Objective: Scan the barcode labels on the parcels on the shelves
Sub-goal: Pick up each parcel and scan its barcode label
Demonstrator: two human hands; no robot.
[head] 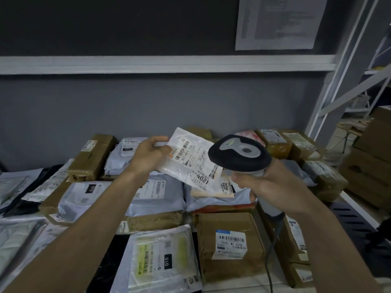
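Note:
My left hand (149, 154) grips the upper left edge of a thin white plastic parcel (191, 159), lifted and tilted above the shelf with its barcode label facing me. My right hand (267, 183) grips the handle of a black and grey barcode scanner (239, 153), whose head sits just right of the parcel's label and covers part of it. The scanner's cable (273, 248) hangs down past my right wrist. Below the lifted parcel lies a pinkish parcel (213, 192) with a numbered label.
The shelf is packed with several parcels: grey bags (78, 199), brown boxes (93, 157), a labelled cardboard box (230, 244) and a white bag (160, 256) in front. A white shelf beam (165, 63) runs above. Stacked cartons (370, 157) stand at right.

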